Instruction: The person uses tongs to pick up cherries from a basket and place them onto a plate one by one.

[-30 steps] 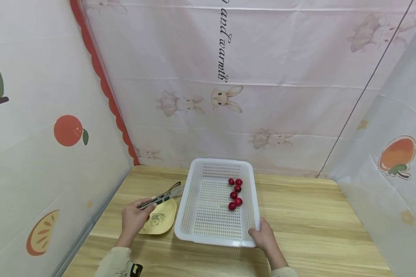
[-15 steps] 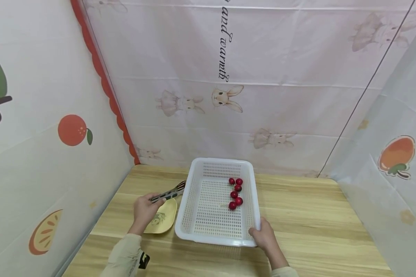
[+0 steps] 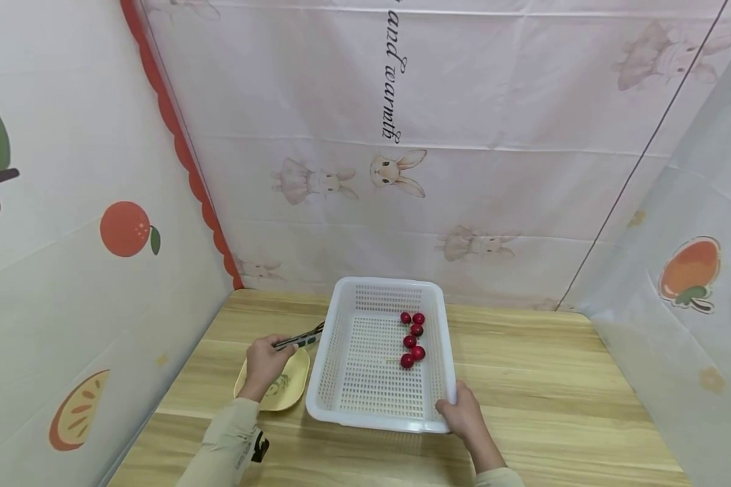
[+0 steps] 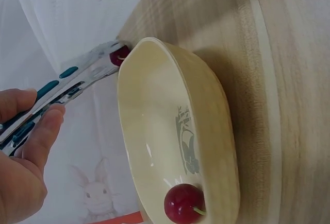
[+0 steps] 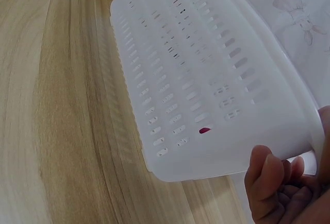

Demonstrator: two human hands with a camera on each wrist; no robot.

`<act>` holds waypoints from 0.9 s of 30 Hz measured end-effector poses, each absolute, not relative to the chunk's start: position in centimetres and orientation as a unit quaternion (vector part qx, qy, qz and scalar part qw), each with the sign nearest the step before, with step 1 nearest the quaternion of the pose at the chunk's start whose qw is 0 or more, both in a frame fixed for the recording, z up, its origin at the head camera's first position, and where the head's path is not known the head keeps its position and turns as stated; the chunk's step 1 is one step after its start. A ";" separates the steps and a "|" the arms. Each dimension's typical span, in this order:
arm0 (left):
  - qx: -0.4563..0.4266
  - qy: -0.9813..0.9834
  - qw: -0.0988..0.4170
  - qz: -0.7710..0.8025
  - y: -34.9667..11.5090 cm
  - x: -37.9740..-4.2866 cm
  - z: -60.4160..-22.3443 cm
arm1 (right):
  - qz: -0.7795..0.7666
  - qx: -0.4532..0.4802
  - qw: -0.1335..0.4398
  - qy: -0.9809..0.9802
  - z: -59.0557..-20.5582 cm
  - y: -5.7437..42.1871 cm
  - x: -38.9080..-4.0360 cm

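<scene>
Near the desk's left edge [image 3: 185, 392], left grip [image 3: 264, 365] is holding tongs [image 4: 68, 72] pinching a cherry [image 4: 117, 55], right grip [image 3: 464, 414] the basket [image 3: 371, 421]; transfer likely needing lift.

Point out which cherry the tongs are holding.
The held cherry is the one between the tips of the tongs in the left wrist view. The others lie loose: a single cherry in the yellow dish, six cherries in the white basket.

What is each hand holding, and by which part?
The left hand pinches tongs by their handles, a cherry between the tips; the right hand grips the white basket by its near right corner.
</scene>
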State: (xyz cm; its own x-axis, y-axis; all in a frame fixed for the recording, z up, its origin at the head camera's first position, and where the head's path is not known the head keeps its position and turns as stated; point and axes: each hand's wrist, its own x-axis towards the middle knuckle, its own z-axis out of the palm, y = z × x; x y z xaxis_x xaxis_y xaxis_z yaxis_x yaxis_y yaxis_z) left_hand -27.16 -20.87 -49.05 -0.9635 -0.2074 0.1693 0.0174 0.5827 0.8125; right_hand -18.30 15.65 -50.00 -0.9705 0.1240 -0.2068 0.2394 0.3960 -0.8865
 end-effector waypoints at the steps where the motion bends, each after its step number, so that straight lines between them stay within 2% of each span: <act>1: 0.055 -0.882 0.125 -0.451 -20.8 -27.2 -49.0 | -0.539 0.108 0.054 0.834 -50.0 15.6 -18.3; 21: 0.060 -0.884 0.151 -0.438 -22.8 -25.3 -47.3 | -0.535 0.106 0.055 0.837 -50.0 15.5 -18.4; 27: 0.071 -0.887 0.142 -0.434 -23.8 -24.0 -46.4 | -0.539 0.107 0.048 0.834 -50.3 15.4 -18.3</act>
